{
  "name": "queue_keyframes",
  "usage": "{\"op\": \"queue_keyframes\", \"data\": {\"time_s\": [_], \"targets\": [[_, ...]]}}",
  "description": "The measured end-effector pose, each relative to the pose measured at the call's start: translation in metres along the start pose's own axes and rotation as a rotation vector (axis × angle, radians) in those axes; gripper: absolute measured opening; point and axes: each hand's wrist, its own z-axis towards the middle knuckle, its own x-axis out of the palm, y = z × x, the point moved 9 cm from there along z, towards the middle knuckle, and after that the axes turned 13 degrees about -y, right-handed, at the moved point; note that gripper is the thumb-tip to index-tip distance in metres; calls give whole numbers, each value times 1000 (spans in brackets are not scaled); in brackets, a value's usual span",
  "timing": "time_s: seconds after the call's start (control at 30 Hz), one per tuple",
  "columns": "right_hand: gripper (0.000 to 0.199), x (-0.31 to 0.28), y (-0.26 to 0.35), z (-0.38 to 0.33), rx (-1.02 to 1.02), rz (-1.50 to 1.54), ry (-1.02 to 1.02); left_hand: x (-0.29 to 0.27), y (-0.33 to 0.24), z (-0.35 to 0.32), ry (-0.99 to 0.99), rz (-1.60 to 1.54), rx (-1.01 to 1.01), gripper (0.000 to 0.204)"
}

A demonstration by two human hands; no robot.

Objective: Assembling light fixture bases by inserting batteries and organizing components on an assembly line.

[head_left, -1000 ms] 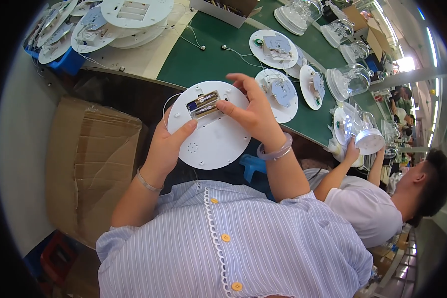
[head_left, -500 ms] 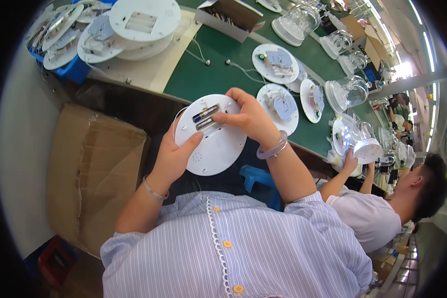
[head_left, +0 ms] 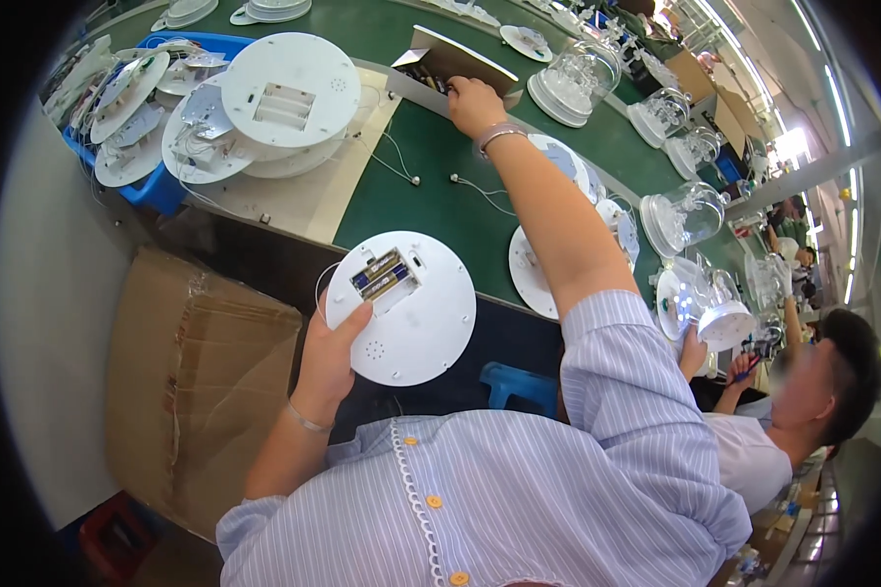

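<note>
My left hand (head_left: 331, 344) grips a white round base (head_left: 406, 311) by its lower left edge, in front of my chest. Its open compartment shows batteries (head_left: 382, 275) lying side by side. My right hand (head_left: 474, 103) is stretched far out over the green table (head_left: 431, 176) and reaches into an open cardboard box (head_left: 450, 61) of small dark parts. Whether its fingers pinch anything there is hidden. Several white discs with wiring (head_left: 558, 256) lie on the table under my right forearm.
A stack of white round bases (head_left: 289, 98) sits on a cardboard sheet at the left, beside a blue bin (head_left: 157, 186) of discs. Glass domes (head_left: 582, 73) line the table's right. A brown carton (head_left: 191, 377) stands at lower left. Another person (head_left: 793, 411) works at the right.
My right hand left the base's battery compartment and stretched out to the cardboard box at the far side. My left hand now holds the base alone, lower and nearer my chest.
</note>
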Motion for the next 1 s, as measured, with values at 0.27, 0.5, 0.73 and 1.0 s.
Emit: {"op": "queue_keyframes", "data": {"time_s": [0.27,0.5,0.73,1.0], "targets": [[22,44,-37,16,308,131,233,-9,0,4,-61,-45,-46,39],[19,-31,3,10,-101,379,-411,1,-16,13,-95,-166,31,38],[16,-106,82,-94,280,986,9,-3,-18,11,-168,-222,178,38],[23,-143,148,-161,-127,698,-68,9,-13,-6,-142,-185,271,37]]}}
